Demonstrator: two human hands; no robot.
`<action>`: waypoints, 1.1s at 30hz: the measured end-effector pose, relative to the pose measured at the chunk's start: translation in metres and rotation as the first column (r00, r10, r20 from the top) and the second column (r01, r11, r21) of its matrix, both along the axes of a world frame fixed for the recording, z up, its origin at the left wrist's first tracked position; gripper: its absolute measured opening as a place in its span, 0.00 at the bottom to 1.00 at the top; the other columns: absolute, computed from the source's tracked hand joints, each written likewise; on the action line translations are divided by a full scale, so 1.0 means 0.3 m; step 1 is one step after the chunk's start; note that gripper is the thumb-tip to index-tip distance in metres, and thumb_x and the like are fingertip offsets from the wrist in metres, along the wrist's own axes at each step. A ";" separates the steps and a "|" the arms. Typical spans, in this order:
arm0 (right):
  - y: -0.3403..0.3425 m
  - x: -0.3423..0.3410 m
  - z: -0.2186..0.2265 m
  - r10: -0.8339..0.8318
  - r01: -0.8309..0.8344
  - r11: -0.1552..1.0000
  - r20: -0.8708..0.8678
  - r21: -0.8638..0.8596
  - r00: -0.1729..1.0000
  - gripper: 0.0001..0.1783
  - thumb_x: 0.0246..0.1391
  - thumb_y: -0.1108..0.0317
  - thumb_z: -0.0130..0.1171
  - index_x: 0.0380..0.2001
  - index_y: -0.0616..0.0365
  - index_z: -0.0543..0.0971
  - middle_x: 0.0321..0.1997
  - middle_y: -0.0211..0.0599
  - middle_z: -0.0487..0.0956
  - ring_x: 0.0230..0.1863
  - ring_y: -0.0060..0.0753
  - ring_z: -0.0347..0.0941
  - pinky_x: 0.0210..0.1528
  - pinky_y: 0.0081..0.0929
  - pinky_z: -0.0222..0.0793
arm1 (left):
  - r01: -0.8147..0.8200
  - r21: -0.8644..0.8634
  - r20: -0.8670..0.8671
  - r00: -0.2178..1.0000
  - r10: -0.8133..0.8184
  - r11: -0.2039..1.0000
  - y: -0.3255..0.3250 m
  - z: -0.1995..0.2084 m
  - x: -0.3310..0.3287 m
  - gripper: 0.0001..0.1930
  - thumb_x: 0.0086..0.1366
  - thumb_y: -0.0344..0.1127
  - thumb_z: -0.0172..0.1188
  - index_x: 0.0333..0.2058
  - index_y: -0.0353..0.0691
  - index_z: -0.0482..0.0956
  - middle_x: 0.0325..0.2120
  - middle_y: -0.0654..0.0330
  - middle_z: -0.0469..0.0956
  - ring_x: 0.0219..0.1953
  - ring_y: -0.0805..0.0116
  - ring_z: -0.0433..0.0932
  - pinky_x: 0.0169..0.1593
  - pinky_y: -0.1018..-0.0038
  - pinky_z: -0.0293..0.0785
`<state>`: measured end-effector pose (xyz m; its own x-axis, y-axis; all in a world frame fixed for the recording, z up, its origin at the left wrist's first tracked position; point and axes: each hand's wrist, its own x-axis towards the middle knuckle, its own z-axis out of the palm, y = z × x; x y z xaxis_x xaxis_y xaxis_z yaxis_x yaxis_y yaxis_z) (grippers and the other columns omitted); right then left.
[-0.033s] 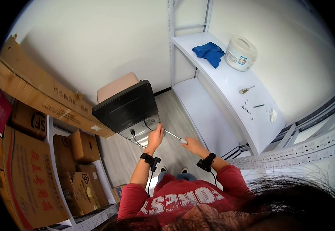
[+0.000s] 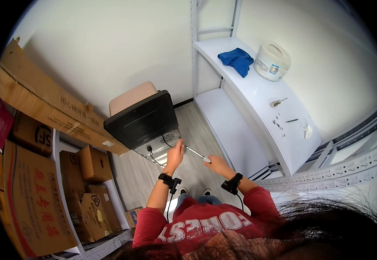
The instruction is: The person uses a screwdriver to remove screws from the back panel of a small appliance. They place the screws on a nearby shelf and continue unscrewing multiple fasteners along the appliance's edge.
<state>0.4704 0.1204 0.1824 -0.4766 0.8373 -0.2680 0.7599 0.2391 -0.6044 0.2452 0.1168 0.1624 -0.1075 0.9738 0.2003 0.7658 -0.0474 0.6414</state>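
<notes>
The right hand (image 2: pixel 219 166) has its grip clamped on the pale handle of a screwdriver (image 2: pixel 199 154); the shaft slants to the left hand (image 2: pixel 175 155), whose grip I cannot tell; open floor (image 2: pixel 197 130) separates the black panel (image 2: pixel 140 119) from the lower shelf's (image 2: pixel 236 130) edge.

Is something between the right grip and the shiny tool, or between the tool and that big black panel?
Nothing visible parts the right grip from the pale-handled tool with a slim metal shaft: it holds the handle. Toward the black rectangular panel, the left grip stands between in this view, at the shaft's far end.
</notes>
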 end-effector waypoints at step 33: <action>0.166 -0.339 -1.807 -0.090 0.083 0.996 -0.311 -0.036 0.946 0.22 0.42 0.60 0.61 0.35 0.62 0.66 0.24 0.47 0.71 0.27 0.46 0.70 0.30 0.36 0.63 | -0.207 -0.100 0.664 0.714 0.221 0.973 0.247 -1.923 -0.031 0.11 0.61 0.35 0.46 0.30 0.36 0.76 0.18 0.54 0.72 0.24 0.65 0.71 0.29 0.70 0.66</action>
